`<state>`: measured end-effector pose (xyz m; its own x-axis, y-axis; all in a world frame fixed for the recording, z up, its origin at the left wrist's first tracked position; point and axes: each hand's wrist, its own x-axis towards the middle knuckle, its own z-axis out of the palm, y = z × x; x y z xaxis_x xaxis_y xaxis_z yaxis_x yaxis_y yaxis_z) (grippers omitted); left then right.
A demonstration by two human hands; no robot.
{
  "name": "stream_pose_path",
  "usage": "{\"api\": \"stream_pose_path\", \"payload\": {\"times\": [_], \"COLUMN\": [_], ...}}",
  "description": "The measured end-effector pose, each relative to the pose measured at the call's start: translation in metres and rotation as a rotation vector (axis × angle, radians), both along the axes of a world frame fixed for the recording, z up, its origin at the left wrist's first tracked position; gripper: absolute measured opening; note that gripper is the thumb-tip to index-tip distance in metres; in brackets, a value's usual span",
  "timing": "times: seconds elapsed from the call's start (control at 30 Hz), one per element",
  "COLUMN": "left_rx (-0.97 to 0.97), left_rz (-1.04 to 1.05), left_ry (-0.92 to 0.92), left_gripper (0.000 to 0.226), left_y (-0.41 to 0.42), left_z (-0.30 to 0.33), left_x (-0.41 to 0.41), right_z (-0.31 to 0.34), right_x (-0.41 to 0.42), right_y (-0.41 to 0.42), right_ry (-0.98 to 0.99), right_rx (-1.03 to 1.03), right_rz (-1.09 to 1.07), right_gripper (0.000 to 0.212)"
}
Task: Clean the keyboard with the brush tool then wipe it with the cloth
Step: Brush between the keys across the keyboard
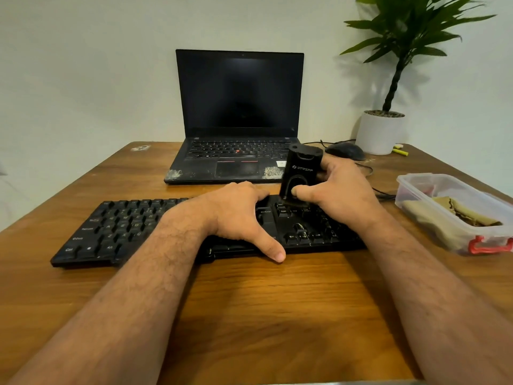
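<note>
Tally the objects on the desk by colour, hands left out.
Black: 4, the keyboard, brush tool, laptop, mouse
White: 1, plant pot
Clear: 1, container holding tan cloth
Tan: 1
Yellow: 1, small item
Total: 8

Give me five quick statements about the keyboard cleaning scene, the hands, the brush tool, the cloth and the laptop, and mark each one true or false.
1. The right hand grips the black brush tool with its lower end on the keyboard. True.
2. The left hand holds the cloth. False: it rests flat on the keyboard and holds nothing.
3. The cloth lies in a clear plastic container to the right of the keyboard. True.
4. The laptop is closed. False: its lid is up, the screen dark.
5. The brush tool is working at the left end of the keyboard. False: it is over the right part, near the Enter key.
</note>
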<state>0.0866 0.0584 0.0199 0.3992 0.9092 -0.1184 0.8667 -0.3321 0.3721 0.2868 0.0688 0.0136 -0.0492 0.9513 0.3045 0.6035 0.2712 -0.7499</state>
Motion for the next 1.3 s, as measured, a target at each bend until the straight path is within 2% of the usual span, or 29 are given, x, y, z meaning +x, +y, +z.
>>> {"api": "stream_pose_path", "payload": {"times": [0.1,0.17,0.33,0.43,0.6,0.73,0.9,1.13,1.3], "left_rx": [-0.009,-0.009,-0.006,-0.018,-0.029,-0.041,-0.014,0.004,-0.008], "left_rz": [0.007,0.008,-0.004,0.022,0.02,0.037,0.022,0.023,0.01], "left_ry": [0.02,0.021,0.038,0.057,0.064,0.095,0.086,0.056,0.065], "left_gripper": [0.122,0.121,0.123,0.126,0.134,0.151,0.139,0.124,0.13], "left_y": [0.0,0.0,0.0,0.002,0.003,0.002,0.002,0.003,0.002], "left_z": [0.002,0.001,0.003,0.002,0.001,0.001,0.0,-0.001,0.002], "left_x": [0.0,0.0,0.001,0.0,-0.001,0.0,-0.001,-0.001,-0.001], "right_z": [-0.003,-0.003,-0.005,-0.003,-0.002,-0.001,-0.004,-0.002,-0.003], "right_x": [-0.009,-0.007,-0.015,-0.012,-0.014,-0.015,-0.017,-0.009,-0.016], "right_y": [0.006,0.013,0.019,0.024,0.02,0.019,0.018,0.026,0.017], "right_ry": [-0.014,-0.007,-0.027,-0.036,0.068,0.098,0.133,-0.008,-0.016], "right_rx": [0.013,0.03,0.018,0.055,-0.012,-0.036,-0.021,0.043,-0.016], "right_rz": [-0.018,-0.075,0.007,-0.093,0.01,-0.001,-0.016,-0.149,0.029], "right_gripper": [0.044,0.048,0.054,0.054,0.057,0.06,0.052,0.044,0.047]}}
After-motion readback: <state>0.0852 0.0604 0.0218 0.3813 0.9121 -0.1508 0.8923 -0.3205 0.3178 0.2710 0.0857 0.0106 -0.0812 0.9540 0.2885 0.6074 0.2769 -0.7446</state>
